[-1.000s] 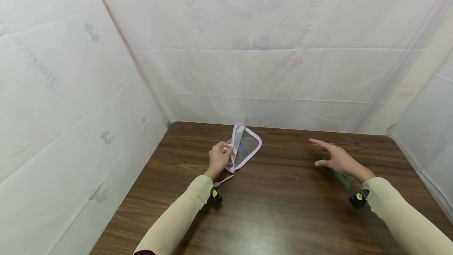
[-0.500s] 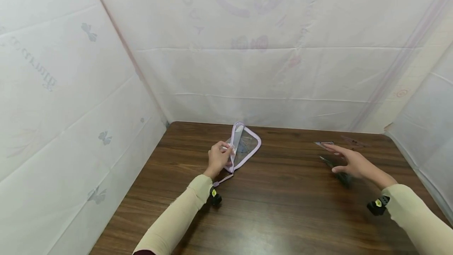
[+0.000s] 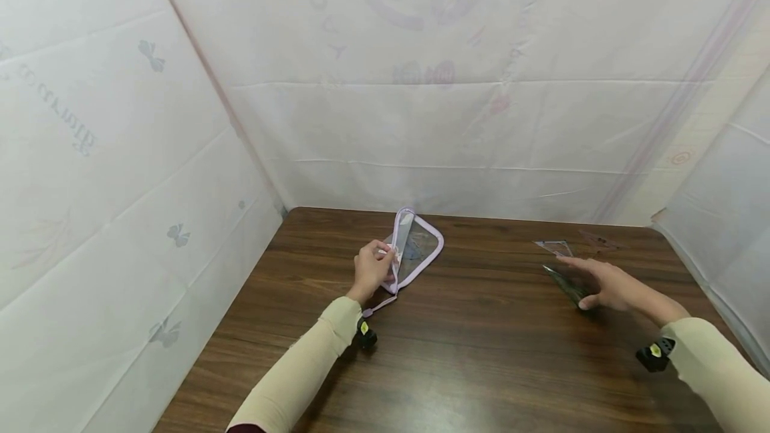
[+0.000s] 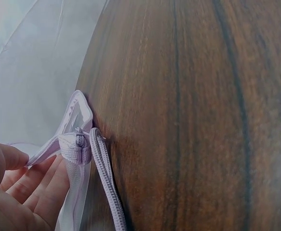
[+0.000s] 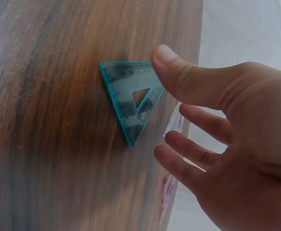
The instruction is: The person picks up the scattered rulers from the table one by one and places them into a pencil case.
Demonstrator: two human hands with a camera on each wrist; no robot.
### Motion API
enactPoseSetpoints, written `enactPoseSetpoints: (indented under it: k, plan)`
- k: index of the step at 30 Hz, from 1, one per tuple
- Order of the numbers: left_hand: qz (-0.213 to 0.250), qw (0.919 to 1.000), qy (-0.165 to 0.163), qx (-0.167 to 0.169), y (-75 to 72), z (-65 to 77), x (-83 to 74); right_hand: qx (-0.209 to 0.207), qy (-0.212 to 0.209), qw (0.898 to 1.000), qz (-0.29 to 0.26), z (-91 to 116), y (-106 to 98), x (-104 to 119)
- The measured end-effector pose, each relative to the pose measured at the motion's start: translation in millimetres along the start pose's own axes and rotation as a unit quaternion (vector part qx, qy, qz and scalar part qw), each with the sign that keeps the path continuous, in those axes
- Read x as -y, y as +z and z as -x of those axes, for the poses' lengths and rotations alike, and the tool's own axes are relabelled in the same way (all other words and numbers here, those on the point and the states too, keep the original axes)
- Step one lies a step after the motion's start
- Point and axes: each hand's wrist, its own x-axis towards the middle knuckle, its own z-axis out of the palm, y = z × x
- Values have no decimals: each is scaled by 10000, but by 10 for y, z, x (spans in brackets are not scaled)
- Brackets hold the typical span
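A see-through zip pouch (image 3: 428,266) with lilac trim lies at the back of the table, left of centre. My left hand (image 3: 371,266) pinches its opening edge between thumb and fingers, holding the mouth apart. In the left wrist view the zipper (image 4: 79,139) and its lilac strap (image 4: 107,178) show close to that hand. A bluish shape shows through the pouch, too faint to tell. On the right, my right hand (image 3: 616,291) hovers with spread fingers over a green set square (image 5: 123,89). Its thumb overlaps one corner; contact cannot be told.
Beyond the right hand lie a clear set square (image 3: 555,246) and a pinkish set square (image 3: 601,241), both flat near the back edge. White printed sheeting (image 3: 385,125) rises right behind the wooden table (image 3: 469,326) and on both sides.
My right hand has moved right and nearer to me, down over the green set square, uncovering the clear one. The left hand keeps its place on the pouch.
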Motion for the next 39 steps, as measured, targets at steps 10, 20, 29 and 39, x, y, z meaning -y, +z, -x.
enactPoseSetpoints:
  k: [10, 20, 29, 39]
  plan:
    - [13, 10000, 66, 50, -26, 0, -4, 318, 72, 9994, 122, 27, 37, 11]
    - [36, 9999, 98, 88, -21, 16, 28, 376, 260, 9986, 274, 23, 101, 44]
    - [-34, 9999, 102, 52, -26, -11, 38, 310, 148, 9979, 552, -20, 107, 50]
    - [-101, 9999, 11, 82, -41, -17, 67, 427, 269, 9965, 661, -92, 91, 45]
